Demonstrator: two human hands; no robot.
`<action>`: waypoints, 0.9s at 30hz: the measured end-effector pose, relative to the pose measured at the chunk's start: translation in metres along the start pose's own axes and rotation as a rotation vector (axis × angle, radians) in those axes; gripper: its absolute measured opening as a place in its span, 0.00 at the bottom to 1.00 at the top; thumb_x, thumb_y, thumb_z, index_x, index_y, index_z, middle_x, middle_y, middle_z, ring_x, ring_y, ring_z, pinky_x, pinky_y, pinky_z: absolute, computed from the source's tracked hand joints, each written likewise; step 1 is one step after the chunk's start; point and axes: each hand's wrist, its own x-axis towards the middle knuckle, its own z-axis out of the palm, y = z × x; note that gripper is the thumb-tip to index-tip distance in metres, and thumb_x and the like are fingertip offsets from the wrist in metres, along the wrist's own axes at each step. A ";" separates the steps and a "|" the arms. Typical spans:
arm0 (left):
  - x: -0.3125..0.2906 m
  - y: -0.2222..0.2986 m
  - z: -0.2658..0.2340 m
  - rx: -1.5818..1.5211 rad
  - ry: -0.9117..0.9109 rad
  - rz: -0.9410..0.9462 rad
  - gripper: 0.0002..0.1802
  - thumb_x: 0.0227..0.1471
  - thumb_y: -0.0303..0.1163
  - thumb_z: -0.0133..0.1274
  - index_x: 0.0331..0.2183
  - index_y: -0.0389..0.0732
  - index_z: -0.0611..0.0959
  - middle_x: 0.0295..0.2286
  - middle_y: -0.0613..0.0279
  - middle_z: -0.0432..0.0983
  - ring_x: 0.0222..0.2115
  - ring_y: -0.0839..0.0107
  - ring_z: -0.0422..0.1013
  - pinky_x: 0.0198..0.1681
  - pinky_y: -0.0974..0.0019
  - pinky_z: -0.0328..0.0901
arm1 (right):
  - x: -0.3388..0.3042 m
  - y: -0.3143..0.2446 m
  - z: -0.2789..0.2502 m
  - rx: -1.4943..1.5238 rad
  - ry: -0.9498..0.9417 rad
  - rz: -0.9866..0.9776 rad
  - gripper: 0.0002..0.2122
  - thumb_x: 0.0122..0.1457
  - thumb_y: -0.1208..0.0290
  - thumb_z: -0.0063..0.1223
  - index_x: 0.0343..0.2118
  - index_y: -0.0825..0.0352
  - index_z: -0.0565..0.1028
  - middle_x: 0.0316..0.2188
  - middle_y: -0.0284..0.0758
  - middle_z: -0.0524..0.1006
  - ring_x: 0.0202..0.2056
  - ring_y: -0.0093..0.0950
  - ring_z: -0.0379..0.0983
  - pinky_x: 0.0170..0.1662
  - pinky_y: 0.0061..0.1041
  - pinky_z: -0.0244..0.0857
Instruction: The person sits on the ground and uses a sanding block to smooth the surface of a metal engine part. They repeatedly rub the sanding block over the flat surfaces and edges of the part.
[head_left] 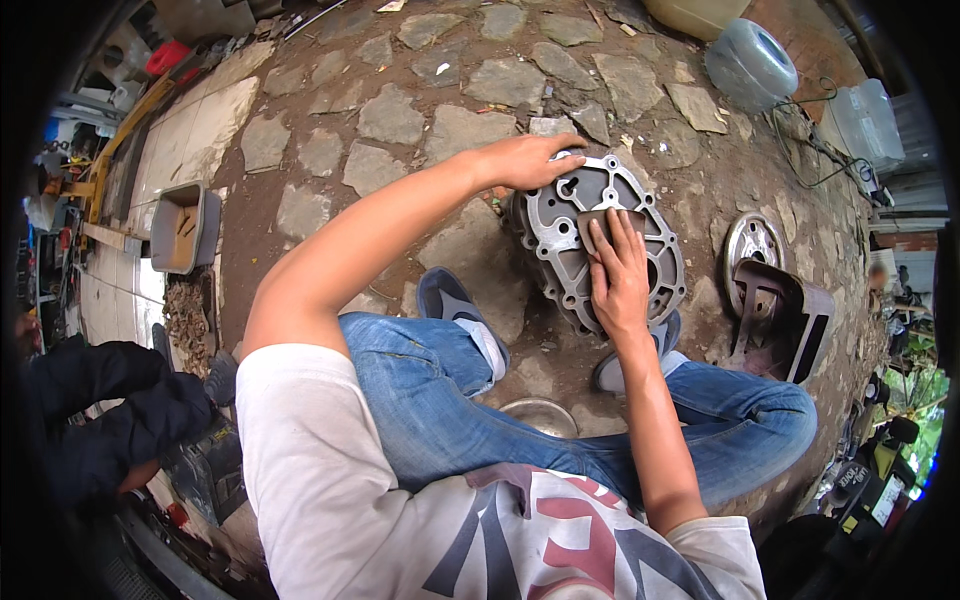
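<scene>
A grey cast-metal engine casing (545, 205), ribbed and with bolt holes round its rim, stands between my feet with its flat face up. At its far left edge my left hand (530, 162) is closed over the rim. My right hand (621, 268) presses a small brown sheet of sandpaper (590, 234) against the middle ribs, its fingers laid together over the sheet. Part of the sandpaper is hidden beneath those fingers.
A round metal wheel part (752, 240) and a brown metal bracket (800, 310) lie at the right. A grey tray (186, 230) sits at the left, near a person's dark-clothed legs (110, 400). Clear plastic containers (750, 65) stand far right on the stone-paved ground (395, 115).
</scene>
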 end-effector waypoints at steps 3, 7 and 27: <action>0.000 -0.001 0.001 0.013 0.003 -0.015 0.32 0.66 0.58 0.40 0.63 0.52 0.67 0.51 0.40 0.76 0.51 0.44 0.74 0.55 0.52 0.67 | -0.003 -0.001 0.001 0.002 -0.008 0.002 0.24 0.60 0.75 0.54 0.61 0.57 0.74 0.66 0.40 0.65 0.69 0.40 0.56 0.70 0.46 0.47; 0.000 -0.004 0.002 0.015 0.027 -0.007 0.31 0.66 0.58 0.41 0.63 0.53 0.67 0.51 0.40 0.76 0.50 0.44 0.74 0.55 0.52 0.68 | -0.003 -0.002 0.000 0.016 -0.005 0.007 0.24 0.61 0.77 0.50 0.62 0.59 0.72 0.67 0.42 0.63 0.69 0.42 0.55 0.71 0.45 0.45; 0.000 -0.004 0.004 0.005 0.027 -0.004 0.31 0.66 0.59 0.40 0.63 0.56 0.68 0.49 0.40 0.77 0.49 0.46 0.75 0.54 0.52 0.68 | 0.001 -0.004 0.007 -0.046 -0.024 -0.004 0.24 0.66 0.71 0.47 0.65 0.59 0.67 0.68 0.39 0.62 0.70 0.40 0.53 0.71 0.47 0.42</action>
